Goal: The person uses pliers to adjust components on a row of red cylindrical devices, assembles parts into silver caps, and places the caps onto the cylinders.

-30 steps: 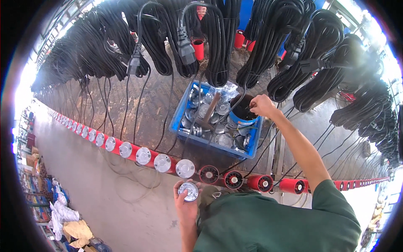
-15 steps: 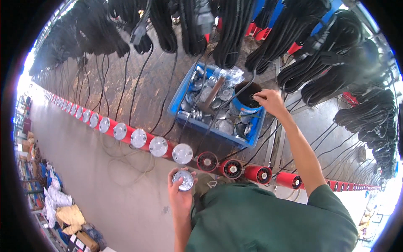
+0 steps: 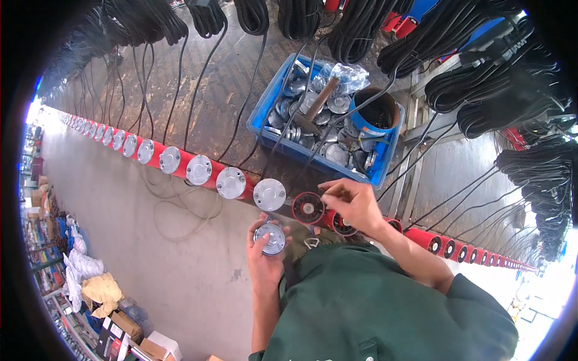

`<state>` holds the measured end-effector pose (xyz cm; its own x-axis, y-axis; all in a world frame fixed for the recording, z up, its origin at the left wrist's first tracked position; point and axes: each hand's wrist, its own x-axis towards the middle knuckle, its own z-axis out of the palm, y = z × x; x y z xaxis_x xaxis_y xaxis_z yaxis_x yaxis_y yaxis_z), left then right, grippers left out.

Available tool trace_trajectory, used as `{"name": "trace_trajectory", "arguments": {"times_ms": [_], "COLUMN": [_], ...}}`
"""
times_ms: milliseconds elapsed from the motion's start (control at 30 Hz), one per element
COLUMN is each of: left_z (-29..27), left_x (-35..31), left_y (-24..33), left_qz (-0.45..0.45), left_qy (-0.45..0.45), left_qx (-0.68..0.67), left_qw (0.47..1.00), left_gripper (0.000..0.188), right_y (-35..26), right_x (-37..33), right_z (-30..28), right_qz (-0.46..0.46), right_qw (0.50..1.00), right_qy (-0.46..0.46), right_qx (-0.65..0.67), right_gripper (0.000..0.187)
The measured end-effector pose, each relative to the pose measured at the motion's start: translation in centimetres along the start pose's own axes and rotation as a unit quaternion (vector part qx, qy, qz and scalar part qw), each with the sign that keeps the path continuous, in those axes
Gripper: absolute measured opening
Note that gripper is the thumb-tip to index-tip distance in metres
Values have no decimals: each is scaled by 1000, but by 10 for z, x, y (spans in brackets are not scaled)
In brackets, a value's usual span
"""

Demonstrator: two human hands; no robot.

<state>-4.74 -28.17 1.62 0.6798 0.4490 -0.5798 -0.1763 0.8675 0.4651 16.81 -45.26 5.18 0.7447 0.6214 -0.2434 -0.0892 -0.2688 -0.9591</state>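
Observation:
My left hand (image 3: 263, 265) grips a round silver metal end cap (image 3: 271, 238), its face turned up, just below the row of red cylinders. My right hand (image 3: 355, 207) is in a pinch above the uncapped red cylinder (image 3: 307, 208), whose open end shows black fins around a pale centre. Whatever those fingertips hold is too small to make out. The neighbouring uncapped cylinder (image 3: 343, 225) is partly covered by my right hand. To the left of these, the closest cylinder wears a silver cap (image 3: 269, 195), as do the ones further along.
On the bench (image 3: 211, 78), a blue crate (image 3: 259, 130) holds loose metal caps, a hammer (image 3: 316, 105) and a blue can (image 3: 366, 124) with dark contents. Coiled black cables (image 3: 355, 36) hang above, their leads running down to the cylinders. Boxes (image 3: 123, 325) and cloths lie at lower left.
My right hand has come out of the blue can and down to the open cylinder ends. My left hand still holds the end cap. The view has shifted slightly.

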Motion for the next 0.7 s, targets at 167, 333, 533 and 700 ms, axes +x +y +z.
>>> {"name": "trace_trajectory", "arguments": {"times_ms": [167,333,533,700], "left_z": [0,3,6,10], "left_x": [-2,0,5,8], "left_y": [5,10,10,10], "left_qz": [-12,-16,-17,-22], "left_qy": [14,15,0,-7], "left_qx": [16,35,35,35], "left_qw": [1000,999,999,999], "left_gripper": [44,44,43,43], "right_y": [21,32,35,36], "right_x": [4,8,8,10], "right_z": [20,24,24,21], "right_qz": [-300,-273,-288,-291], "right_qw": [908,912,908,909], "right_qy": [-27,-53,-53,-65], "right_qx": [-293,-301,-300,-291], "right_gripper": [28,40,43,46]}}
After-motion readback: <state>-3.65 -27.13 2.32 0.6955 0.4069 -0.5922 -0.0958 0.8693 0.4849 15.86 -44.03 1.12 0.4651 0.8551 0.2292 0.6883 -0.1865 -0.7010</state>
